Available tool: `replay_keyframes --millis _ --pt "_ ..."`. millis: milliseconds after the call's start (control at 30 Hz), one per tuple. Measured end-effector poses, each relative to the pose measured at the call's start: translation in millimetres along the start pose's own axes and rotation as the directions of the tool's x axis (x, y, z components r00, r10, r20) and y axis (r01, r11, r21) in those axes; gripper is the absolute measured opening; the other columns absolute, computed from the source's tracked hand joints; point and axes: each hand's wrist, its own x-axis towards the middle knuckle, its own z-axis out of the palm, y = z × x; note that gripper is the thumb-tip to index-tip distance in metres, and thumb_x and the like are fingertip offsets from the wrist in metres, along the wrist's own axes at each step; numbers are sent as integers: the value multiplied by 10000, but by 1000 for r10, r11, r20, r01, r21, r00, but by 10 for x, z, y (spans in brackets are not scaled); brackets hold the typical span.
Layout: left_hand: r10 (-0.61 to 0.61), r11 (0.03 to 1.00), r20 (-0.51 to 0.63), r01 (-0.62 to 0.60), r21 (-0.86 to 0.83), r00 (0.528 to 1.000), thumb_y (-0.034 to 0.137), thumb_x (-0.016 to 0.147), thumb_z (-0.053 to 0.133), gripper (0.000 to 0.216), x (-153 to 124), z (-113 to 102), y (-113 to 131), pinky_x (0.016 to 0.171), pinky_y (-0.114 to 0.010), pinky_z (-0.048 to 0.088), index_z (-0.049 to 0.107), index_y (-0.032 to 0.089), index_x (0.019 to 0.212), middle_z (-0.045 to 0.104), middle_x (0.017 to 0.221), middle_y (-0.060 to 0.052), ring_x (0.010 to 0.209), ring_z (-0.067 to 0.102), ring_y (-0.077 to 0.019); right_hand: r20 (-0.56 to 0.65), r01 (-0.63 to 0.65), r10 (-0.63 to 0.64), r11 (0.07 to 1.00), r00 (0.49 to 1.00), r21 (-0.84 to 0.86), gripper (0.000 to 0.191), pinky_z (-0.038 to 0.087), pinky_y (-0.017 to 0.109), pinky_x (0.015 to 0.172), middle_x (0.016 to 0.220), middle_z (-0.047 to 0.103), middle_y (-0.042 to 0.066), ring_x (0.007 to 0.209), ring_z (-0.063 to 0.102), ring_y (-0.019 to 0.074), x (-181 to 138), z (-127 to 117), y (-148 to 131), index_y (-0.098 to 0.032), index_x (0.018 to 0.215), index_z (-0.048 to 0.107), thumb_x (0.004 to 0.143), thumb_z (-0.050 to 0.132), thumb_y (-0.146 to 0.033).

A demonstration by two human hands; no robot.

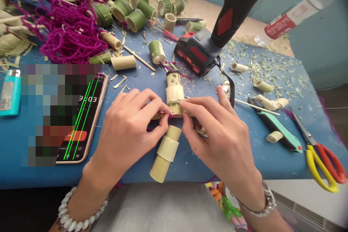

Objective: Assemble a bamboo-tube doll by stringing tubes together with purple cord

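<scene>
A jointed bamboo figure lies on the blue tabletop in front of me, its upper bamboo piece carrying a dark cap and pen marks. Below it, a separate-looking bamboo tube with a wider ring points toward me. My left hand is closed, thumb and forefinger pinching a bit of purple string at the upper piece's lower end. My right hand has its forefinger and thumb closed on the right side of that same end, its other fingers raised. Part of the crosswise bamboo is hidden behind both hands.
A cordless drill stands behind the figure. Purple yarn and green bamboo pieces fill the back left. A phone and lighter lie left; a utility knife, scissors and a bottle are right.
</scene>
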Motion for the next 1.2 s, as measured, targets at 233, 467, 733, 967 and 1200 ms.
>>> replay_keyframes --millis 233,467,733,967,1200 --pt "-43 999 54 41 24 998 224 997 585 120 32 -29 30 744 -464 473 665 269 921 724 941 -17 852 652 -244 -43 -29 31 998 999 53 236 383 562 1265 1071 749 43 925 717 184 2 66 24 -242 1097 696 983 556 -90" --pt "-50 999 57 49 17 997 262 1026 575 139 23 -25 28 743 -476 481 685 283 944 726 949 -17 854 646 -237 -55 -28 32 997 998 68 203 359 523 1295 1053 750 53 918 718 172 -19 75 26 -211 1061 692 959 584 -73" --pt "10 995 -51 -15 -96 999 237 974 687 100 -38 26 -35 732 -462 472 725 317 1018 730 971 -4 803 610 -220 -189 40 -27 997 982 67 129 440 553 1230 979 764 68 849 728 165 -3 154 59 -129 963 709 936 613 -47" --pt "15 992 -47 -20 -122 999 202 955 686 173 -47 6 -21 743 -455 509 724 318 1077 727 998 -14 818 602 -219 -197 44 -27 995 980 84 143 416 554 1246 987 766 93 872 736 177 -16 164 64 -94 944 722 922 600 -21" --pt "16 992 -50 -23 -123 999 141 950 667 192 -36 14 -20 760 -435 517 674 287 1076 744 960 9 841 624 -205 -201 34 -14 995 980 94 168 419 551 1244 991 766 90 867 733 176 -15 166 67 -101 958 728 923 585 -20"
